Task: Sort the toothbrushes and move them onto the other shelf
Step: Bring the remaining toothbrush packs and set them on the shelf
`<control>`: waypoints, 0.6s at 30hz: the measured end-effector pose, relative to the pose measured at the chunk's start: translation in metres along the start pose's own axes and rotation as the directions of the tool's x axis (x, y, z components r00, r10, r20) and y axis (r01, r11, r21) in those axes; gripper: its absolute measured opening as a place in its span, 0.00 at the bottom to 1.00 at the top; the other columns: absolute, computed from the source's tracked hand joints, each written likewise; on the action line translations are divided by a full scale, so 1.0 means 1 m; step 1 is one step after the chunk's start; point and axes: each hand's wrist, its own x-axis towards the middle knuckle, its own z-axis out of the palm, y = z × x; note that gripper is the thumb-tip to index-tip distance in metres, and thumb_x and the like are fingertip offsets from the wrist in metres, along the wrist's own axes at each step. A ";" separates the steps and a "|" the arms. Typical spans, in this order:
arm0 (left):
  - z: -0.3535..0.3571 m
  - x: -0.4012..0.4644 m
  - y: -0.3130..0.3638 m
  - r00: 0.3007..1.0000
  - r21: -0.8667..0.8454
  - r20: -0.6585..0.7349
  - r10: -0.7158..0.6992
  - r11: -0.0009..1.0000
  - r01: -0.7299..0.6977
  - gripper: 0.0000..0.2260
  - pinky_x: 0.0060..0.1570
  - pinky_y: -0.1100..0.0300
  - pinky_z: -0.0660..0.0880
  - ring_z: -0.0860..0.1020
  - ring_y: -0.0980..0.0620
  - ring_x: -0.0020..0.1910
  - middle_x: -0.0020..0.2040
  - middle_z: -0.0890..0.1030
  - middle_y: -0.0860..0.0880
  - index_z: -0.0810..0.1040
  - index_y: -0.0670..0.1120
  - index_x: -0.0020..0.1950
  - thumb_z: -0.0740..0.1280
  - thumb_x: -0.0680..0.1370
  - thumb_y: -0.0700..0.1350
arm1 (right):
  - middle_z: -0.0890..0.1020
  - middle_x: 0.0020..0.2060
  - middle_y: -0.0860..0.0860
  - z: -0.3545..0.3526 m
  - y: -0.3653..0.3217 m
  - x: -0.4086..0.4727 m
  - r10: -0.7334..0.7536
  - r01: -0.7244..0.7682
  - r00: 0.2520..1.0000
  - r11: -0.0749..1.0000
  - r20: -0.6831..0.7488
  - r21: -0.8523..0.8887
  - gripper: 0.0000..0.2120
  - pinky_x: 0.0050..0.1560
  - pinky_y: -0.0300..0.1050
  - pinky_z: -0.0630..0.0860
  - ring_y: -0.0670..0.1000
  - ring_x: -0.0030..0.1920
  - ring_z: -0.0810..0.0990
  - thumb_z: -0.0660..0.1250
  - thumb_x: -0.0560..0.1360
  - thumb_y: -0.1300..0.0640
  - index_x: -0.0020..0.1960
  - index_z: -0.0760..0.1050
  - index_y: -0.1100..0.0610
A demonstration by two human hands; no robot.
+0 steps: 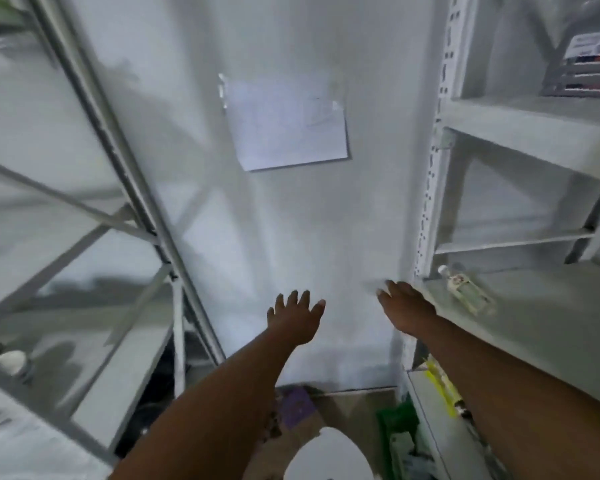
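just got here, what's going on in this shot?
A person stands between two white shelf racks, facing a wall with a sheet of paper taped to it. Both arms reach forward: the left hand is spread open and holds nothing; the right hand reaches toward the edge of the right-hand shelf, where a small bottle lies. The frame is blurred, and no toothbrush can be made out in either hand.
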 end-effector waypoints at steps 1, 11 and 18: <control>-0.003 -0.010 -0.015 0.998 -0.017 -0.023 -0.056 0.998 0.056 0.25 0.74 0.39 0.49 0.45 0.39 0.78 0.80 0.47 0.47 0.49 0.55 0.78 0.45 0.81 0.58 | 0.55 0.78 0.52 0.011 -0.025 0.002 -0.048 0.048 0.998 0.999 0.032 -0.011 0.25 0.75 0.57 0.56 0.57 0.78 0.53 0.46 0.82 0.47 0.78 0.54 0.49; -0.009 -0.117 -0.221 0.881 -0.284 0.008 -0.474 0.843 0.456 0.26 0.74 0.37 0.48 0.50 0.41 0.78 0.79 0.53 0.46 0.54 0.52 0.78 0.46 0.81 0.59 | 0.54 0.79 0.51 0.122 -0.232 -0.032 -0.395 0.430 0.885 0.896 0.247 -0.106 0.26 0.74 0.57 0.58 0.57 0.77 0.54 0.44 0.81 0.45 0.78 0.51 0.46; 0.001 -0.220 -0.295 0.761 -0.307 0.283 -0.583 0.697 0.648 0.31 0.76 0.43 0.48 0.52 0.43 0.79 0.80 0.50 0.46 0.48 0.50 0.79 0.44 0.80 0.64 | 0.58 0.77 0.57 0.176 -0.360 -0.103 -0.628 0.699 0.646 0.715 0.433 -0.005 0.24 0.73 0.55 0.62 0.60 0.75 0.60 0.50 0.82 0.55 0.78 0.55 0.55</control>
